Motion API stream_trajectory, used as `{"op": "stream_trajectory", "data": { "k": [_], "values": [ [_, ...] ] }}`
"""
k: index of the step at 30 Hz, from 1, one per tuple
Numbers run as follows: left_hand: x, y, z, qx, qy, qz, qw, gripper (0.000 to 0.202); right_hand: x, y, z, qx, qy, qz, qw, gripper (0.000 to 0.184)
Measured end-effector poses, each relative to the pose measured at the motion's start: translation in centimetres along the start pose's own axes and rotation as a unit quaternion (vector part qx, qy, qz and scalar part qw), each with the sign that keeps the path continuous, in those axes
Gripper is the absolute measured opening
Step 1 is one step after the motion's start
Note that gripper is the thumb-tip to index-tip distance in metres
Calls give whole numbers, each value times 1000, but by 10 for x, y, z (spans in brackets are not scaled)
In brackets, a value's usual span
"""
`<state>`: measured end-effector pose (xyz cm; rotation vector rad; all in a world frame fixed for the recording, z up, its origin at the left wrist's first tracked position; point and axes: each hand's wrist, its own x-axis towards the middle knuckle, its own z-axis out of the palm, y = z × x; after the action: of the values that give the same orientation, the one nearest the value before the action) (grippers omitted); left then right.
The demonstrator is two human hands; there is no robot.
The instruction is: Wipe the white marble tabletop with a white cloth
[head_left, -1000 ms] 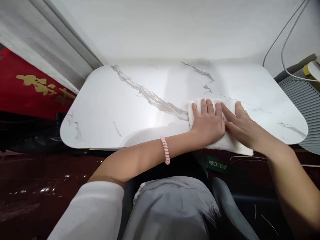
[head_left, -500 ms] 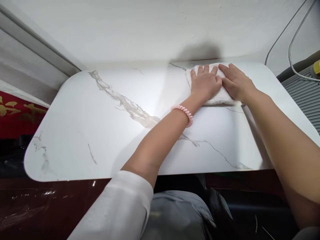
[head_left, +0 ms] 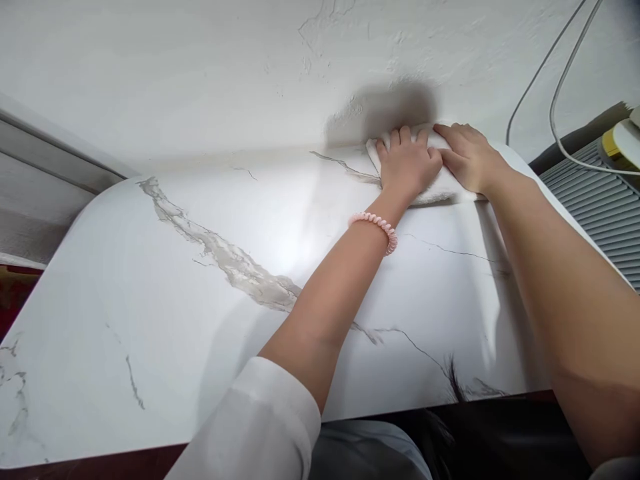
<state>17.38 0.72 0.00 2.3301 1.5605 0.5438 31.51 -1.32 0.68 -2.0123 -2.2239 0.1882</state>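
A white folded cloth [head_left: 440, 193] lies on the white marble table [head_left: 200, 300] at its far edge, against the wall. My left hand [head_left: 407, 163] presses flat on the cloth, fingers stretched toward the wall. My right hand [head_left: 467, 157] lies flat beside it on the same cloth, touching the left hand. A pink coiled band [head_left: 377, 227] circles my left wrist. Most of the cloth is hidden under both hands.
A white plaster wall [head_left: 225, 67] rises right behind the table. Two grey cables [head_left: 555, 67] hang down the wall at the right. A grey ribbed appliance [head_left: 595, 200] stands to the right of the table, with a yellow and white object [head_left: 623, 140] on it.
Both hands have pushed the cloth from the table's near edge across to the far edge by the wall. My head has leaned forward over the table.
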Motion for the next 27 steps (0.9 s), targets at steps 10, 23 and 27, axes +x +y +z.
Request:
{"op": "stream_trajectory", "data": {
  "k": [10, 23, 27],
  "values": [
    [-50, 30, 8, 30, -20, -3, 999, 53, -61, -10, -7, 29, -8, 59, 998, 60],
    [-207, 79, -4, 47, -38, 76, 995, 57, -230, -34, 0, 11, -6, 130, 991, 66],
    [-231, 95, 0, 53, -50, 91, 993, 59, -267, -27, 3, -8, 8, 139, 990, 67]
  ]
}}
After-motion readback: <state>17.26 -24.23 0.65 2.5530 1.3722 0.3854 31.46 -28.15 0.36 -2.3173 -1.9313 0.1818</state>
